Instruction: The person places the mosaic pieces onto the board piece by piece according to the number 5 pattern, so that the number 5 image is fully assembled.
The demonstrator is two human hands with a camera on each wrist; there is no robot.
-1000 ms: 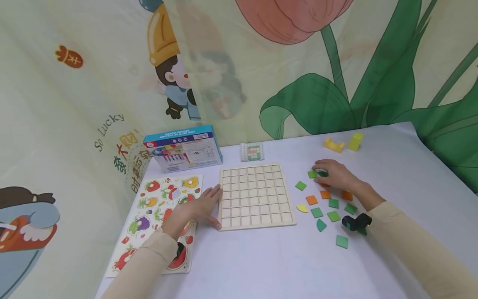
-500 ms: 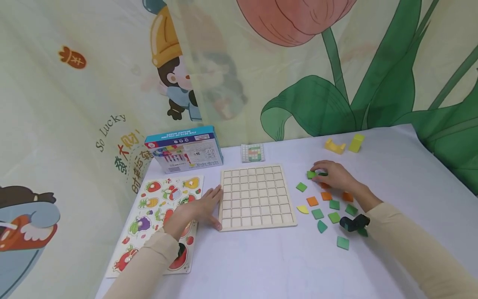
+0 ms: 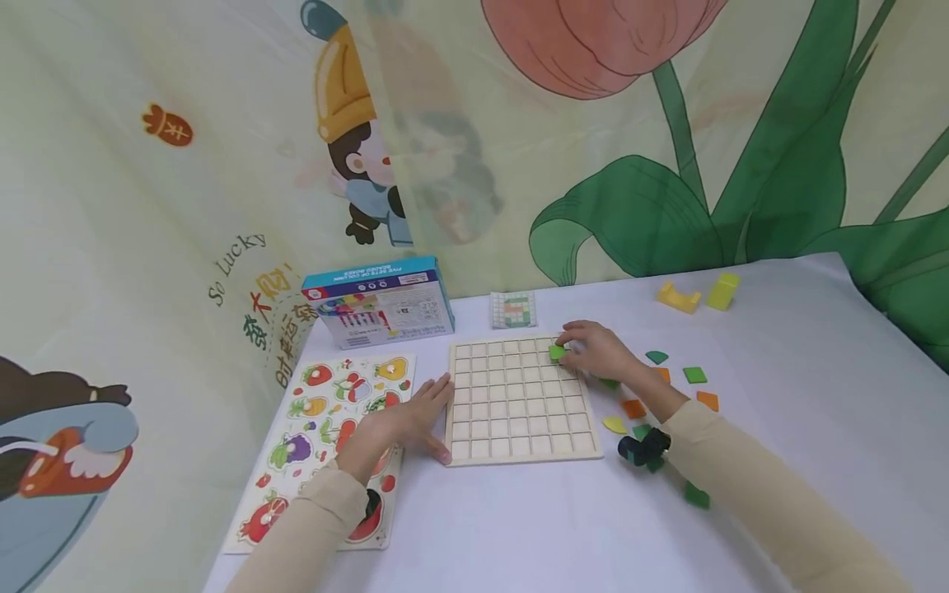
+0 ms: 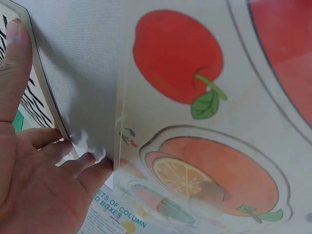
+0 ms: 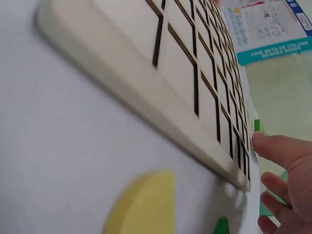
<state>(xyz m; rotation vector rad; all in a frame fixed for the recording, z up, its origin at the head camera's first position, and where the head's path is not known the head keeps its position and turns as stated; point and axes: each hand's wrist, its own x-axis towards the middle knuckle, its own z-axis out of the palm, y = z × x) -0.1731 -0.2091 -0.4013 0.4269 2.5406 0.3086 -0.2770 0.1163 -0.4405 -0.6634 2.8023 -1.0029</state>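
A light wooden grid board (image 3: 493,395) lies mid-table. My left hand (image 3: 406,420) touches its left edge, fingers and thumb spread; in the left wrist view the thumb lies along the board's side. Over the board's top right corner, my right hand (image 3: 602,356) pinches a green square tile (image 3: 557,353) between thumb and fingers. In the right wrist view that tile (image 5: 257,126) shows at the fingertips, beyond the board's edge; whether it touches the board I cannot tell. Under and beside the right forearm lie loose tiles, among them a yellow quarter-round (image 3: 614,425) and an orange square (image 3: 633,408).
Left of the grid board lies a fruit puzzle board (image 3: 315,424), partly beneath my left forearm. At the back stand a blue-topped box (image 3: 381,309) and a small pattern card (image 3: 513,310). Two yellow blocks (image 3: 678,298) sit back right. A patterned curtain (image 3: 474,165) hangs behind.
My right hand has picked up the green tile from among the loose pieces and carried it left over the grid board's top right corner. The left hand stays at the board's edge.
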